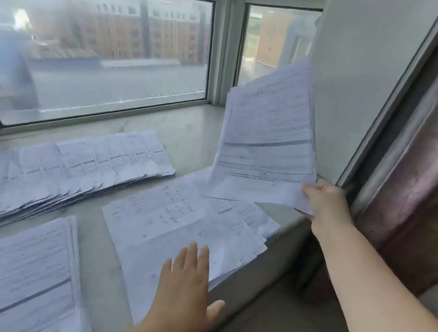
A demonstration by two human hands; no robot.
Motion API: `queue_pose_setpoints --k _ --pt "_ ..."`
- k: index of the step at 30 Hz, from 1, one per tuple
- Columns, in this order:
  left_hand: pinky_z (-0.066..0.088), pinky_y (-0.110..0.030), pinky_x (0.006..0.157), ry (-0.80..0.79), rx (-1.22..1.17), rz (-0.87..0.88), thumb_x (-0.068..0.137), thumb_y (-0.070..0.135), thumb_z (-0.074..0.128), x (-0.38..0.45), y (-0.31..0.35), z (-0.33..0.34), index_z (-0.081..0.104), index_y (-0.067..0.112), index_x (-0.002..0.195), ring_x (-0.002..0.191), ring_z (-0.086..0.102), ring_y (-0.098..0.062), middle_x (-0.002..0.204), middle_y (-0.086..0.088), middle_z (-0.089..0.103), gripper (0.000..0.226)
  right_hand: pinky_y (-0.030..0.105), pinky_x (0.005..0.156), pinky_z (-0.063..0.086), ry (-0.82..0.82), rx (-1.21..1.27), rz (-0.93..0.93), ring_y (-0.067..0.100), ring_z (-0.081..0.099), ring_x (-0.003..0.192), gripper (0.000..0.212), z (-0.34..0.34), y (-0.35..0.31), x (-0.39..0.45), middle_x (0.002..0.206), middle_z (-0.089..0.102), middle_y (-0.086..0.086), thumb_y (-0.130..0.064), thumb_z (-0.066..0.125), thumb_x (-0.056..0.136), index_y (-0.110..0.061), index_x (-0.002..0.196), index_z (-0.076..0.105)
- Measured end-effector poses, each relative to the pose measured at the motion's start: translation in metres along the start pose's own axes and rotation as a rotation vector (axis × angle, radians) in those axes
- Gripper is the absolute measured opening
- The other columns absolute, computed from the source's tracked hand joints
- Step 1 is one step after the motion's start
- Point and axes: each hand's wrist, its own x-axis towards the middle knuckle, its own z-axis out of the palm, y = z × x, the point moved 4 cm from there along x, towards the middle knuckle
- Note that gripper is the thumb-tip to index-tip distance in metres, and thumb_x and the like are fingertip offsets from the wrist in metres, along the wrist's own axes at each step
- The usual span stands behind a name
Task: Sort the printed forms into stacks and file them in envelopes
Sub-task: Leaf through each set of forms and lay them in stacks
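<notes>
The right hand (323,204) has its grip closed on the lower right corner of a sheaf of forms (266,139), thumb on top, holding the sheets raised and tilted above the far right end of the window sill (189,129). Below and to the left of that grip lies a loose stack of forms (174,224) on the sill. The left hand (187,284) rests flat on the near part of this stack, fingers straight, thumb spread out to the right, its grip open. Further left of the left hand a fanned row of forms (68,170) spreads along the sill, and a third pile (8,276) lies nearest the person. Behind the sheets is the window (102,46).
</notes>
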Motion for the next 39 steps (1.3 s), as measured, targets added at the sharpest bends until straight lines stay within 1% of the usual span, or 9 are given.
queue_pose_setpoints --k 3,6,9,13,17,21,25,31,39 --pt "0.024 -0.048 0.111 -0.111 0.095 -0.079 0.087 0.05 0.05 0.037 0.033 0.018 -0.002 0.009 0.15 0.143 0.011 -0.034 0.157 -0.016 0.003 0.092 0.038 0.08 0.05 0.075 -0.032 -0.01 0.024 0.058 0.085 0.03 -0.031 -0.001 0.044 0.108 0.068 0.022 0.001 0.054 0.09 -0.019 0.069 0.059" --pt "0.041 -0.036 0.091 -0.145 0.179 -0.163 0.089 0.029 0.053 0.062 0.045 0.025 0.019 0.007 0.144 0.127 0.036 -0.032 0.143 -0.016 0.028 0.068 0.038 0.071 0.053 0.067 -0.025 0.056 0.026 0.06 0.082 0.027 -0.041 0.017 0.079 0.096 0.066 0.011 0.001 0.053 0.091 -0.018 0.074 0.06" --pt "0.036 -0.026 0.068 -0.093 0.196 -0.16 0.085 0.011 0.051 0.073 0.043 0.027 0.041 0.013 0.119 0.104 0.048 -0.021 0.118 -0.006 0.043 0.036 0.034 0.066 0.051 0.032 0.001 0.122 0.021 0.06 0.071 0.017 -0.041 0.039 0.1 0.085 0.063 0.004 -0.001 0.055 0.092 -0.015 0.086 0.061" --pt "0.032 -0.026 0.068 -0.06 0.159 -0.129 0.089 0.014 0.044 0.079 0.033 0.028 0.043 0.017 0.114 0.104 0.049 -0.02 0.116 -0.002 0.045 0.025 0.037 0.077 0.053 0.029 -0.1 0.053 0.023 0.062 0.079 0.025 -0.047 0.048 0.118 0.097 0.066 0.008 -0.001 0.053 0.091 -0.02 0.077 0.062" --pt "0.032 -0.026 0.069 -0.052 0.176 -0.128 0.084 0.004 0.037 0.082 0.028 0.027 0.043 0.016 0.113 0.104 0.05 -0.02 0.114 -0.002 0.047 0.031 0.047 0.089 0.054 0.069 -0.4 -0.116 0.039 0.063 0.099 0.017 -0.061 0.036 0.133 0.104 0.068 0.019 -0.004 0.049 0.09 -0.002 0.094 0.066" --pt "0.031 -0.024 0.067 -0.012 0.158 -0.115 0.093 0.025 0.041 0.083 0.029 0.022 0.047 0.017 0.107 0.102 0.049 -0.019 0.111 0.0 0.047 0.017 0.043 0.083 0.053 0.042 -0.612 -0.191 0.042 0.06 0.099 0.024 -0.062 0.027 0.143 0.104 0.066 0.024 -0.005 0.046 0.09 0.006 0.103 0.064" --pt "0.033 -0.025 0.065 0.005 0.197 -0.103 0.083 0.001 0.039 0.084 0.025 0.025 0.046 0.018 0.106 0.1 0.05 -0.019 0.111 -0.001 0.047 0.03 0.029 0.067 0.038 0.017 -0.7 -0.2 0.032 0.054 0.082 0.023 -0.057 0.025 0.148 0.094 0.063 0.024 -0.005 0.045 0.09 0.006 0.095 0.064" --pt "0.03 -0.023 0.064 0.063 0.123 -0.118 0.082 0.002 0.038 0.08 0.019 0.025 0.044 0.021 0.103 0.094 0.051 -0.016 0.106 0.004 0.05 0.029 0.03 0.067 0.035 0.129 -0.921 -0.307 0.031 0.049 0.08 0.019 -0.068 0.001 0.152 0.088 0.056 0.017 -0.004 0.042 0.093 -0.002 0.082 0.057" --pt "0.034 -0.022 0.065 0.072 0.191 -0.084 0.083 0.003 0.041 0.081 0.025 0.027 0.045 0.019 0.106 0.097 0.053 -0.016 0.109 0.0 0.048 0.029 0.039 0.08 0.049 0.051 -1.046 -0.328 0.038 0.059 0.095 0.024 -0.075 -0.003 0.153 0.104 0.064 0.022 -0.007 0.044 0.094 0.001 0.101 0.065"
